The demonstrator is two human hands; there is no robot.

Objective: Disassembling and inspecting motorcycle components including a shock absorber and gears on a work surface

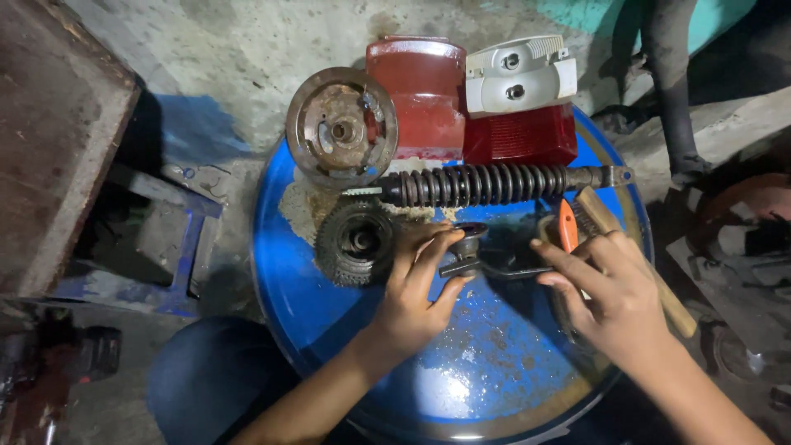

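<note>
On top of a round blue metal drum (346, 330) lies a small dark metal part with a round head and a thin arm (482, 262). The left hand (416, 292) pinches the part's round head with its fingers curled around it. The right hand (614, 292) has its fingers bent and rests on the arm's other end, beside an orange-handled tool (568, 227). Just behind sit a long black coil spring (486, 185), a dark toothed gear (356, 242) and a rusty round metal plate (340, 128).

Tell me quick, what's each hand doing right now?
Left hand: closed on a small dark metal part atop the blue drum.
Right hand: fingers on a metal handle; grip unclear.
</note>
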